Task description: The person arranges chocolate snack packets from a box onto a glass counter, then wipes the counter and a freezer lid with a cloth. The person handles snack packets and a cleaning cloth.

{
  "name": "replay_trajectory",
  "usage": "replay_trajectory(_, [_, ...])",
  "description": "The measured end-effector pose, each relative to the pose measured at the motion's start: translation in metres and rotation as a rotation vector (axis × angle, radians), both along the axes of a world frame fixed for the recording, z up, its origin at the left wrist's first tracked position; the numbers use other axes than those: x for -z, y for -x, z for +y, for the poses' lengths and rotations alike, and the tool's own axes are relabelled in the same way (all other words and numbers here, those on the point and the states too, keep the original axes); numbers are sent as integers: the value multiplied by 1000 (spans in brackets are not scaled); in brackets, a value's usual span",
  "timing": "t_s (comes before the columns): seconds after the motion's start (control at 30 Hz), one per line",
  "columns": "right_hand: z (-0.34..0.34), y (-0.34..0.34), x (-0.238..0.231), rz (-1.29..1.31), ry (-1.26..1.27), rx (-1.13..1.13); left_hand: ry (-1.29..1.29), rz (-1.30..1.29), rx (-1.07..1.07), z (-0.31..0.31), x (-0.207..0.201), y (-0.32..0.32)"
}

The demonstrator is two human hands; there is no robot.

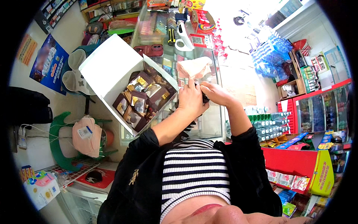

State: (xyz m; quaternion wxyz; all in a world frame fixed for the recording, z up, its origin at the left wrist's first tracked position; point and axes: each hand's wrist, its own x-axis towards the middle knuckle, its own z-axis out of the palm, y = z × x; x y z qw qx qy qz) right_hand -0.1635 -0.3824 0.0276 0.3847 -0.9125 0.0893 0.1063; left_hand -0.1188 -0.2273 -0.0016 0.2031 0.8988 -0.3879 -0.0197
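Observation:
Over the glass counter, my left hand (191, 98) and my right hand (216, 93) meet in front of me. Between them is a small dark item (205, 98), mostly covered by my fingers, so its kind does not show. Both hands are closed around it, the right one with thumb and fingers pinched near its top. Just beyond my fingertips lies a crumpled pale pink cloth or bag (194, 67). To the left of my left hand stands an open white box (108, 61), filled with dark brown packets (138, 103) with gold and clear parts.
Farther along the counter are a red phone (150, 50), a white scanner-like stand (184, 37) and a red carton (202, 20). A green chair (57, 138) stands at left. Bottled drinks (269, 125) and a red display rack (291, 160) stand at right.

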Motion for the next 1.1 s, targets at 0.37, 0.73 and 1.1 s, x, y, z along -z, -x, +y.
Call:
replay_trajectory(0.37, [-24,-27,34,137,146,-259,29,30,71,0,2,-2])
replay_trajectory(0.73, [-47,-6,40,343,-533,57,-96,-31,223,-13,-8,-18])
replay_trajectory(1.1, [60,-68,-61,-234,148,-128,-270,-52,283,-6,-21,-18])
